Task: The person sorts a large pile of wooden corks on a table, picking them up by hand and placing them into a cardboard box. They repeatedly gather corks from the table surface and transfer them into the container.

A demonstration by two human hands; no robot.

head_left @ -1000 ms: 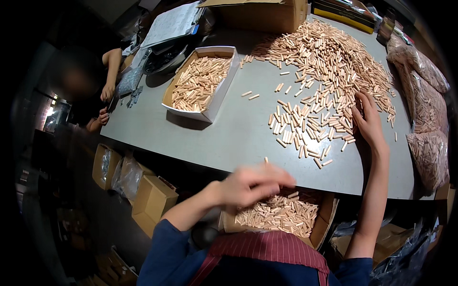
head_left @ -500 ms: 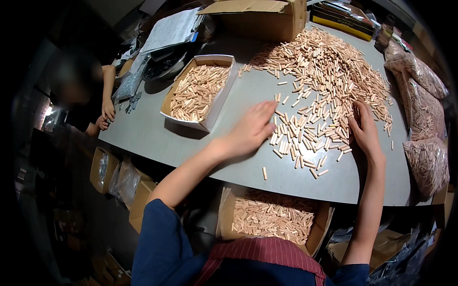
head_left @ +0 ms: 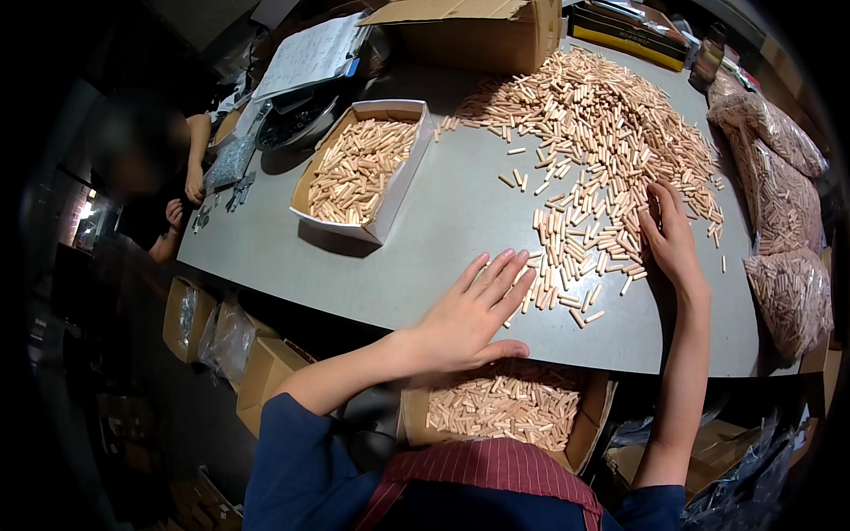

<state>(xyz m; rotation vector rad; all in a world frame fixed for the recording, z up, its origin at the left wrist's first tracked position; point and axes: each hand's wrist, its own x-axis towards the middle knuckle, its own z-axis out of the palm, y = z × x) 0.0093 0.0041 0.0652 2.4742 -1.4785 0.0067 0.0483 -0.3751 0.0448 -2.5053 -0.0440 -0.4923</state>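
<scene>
A broad pile of short wooden dowels (head_left: 611, 124) covers the far right of the grey table (head_left: 443, 230), thinning to loose pieces toward the near edge. My left hand (head_left: 469, 314) is open at the near edge, palm down with its fingers spread, and its fingertips reach the left side of the loose dowels. It hides part of the table edge and any dowels beneath. My right hand (head_left: 673, 234) rests at the right side of the dowels, fingers bent but apart, with the thumb next to several pieces. No dowel shows gripped in either hand.
A white-sided carton (head_left: 403, 181) of dowels stands left of the pile. Below the table edge is a cardboard box (head_left: 598, 416) of dowels. Bulging clear bags (head_left: 788, 212) of dowels line the right edge. A co-worker's hand (head_left: 195, 183) is at the far left.
My left hand has moved toward me and spread its fingers; loose dowels at its side have shifted or are now covered. My right hand stays almost in place.
</scene>
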